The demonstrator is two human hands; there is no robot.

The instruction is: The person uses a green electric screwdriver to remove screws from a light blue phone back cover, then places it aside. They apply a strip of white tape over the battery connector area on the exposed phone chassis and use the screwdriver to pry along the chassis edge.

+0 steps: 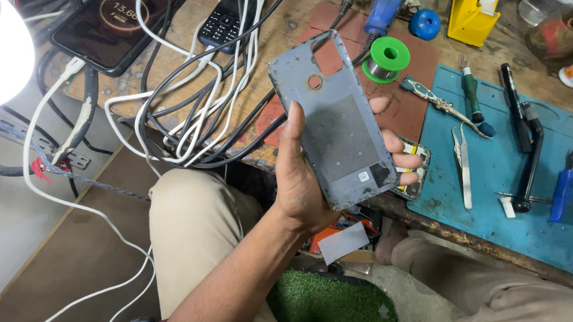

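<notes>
So, the wooden desk (286, 33) was crowded: a teal work mat (495, 172) on its right side with tweezers (461, 165) and screwdrivers, a tangle of cables (204, 104) to the left. A grey phone back cover (336, 118) was held up in front of the desk edge, inner side shown, by one hand (312, 175) (which hand couldn't be told), thumb on one long edge and fingers (401, 159) wrapped round the other. An opened phone body (416, 171) was partly hidden behind it. Looked like the inspection stage; refitting would call for careful lining up. The other hand wasn't seen.

Grey phone back cover (340, 128), inner side up, tilted, held above workbench edge.
</notes>
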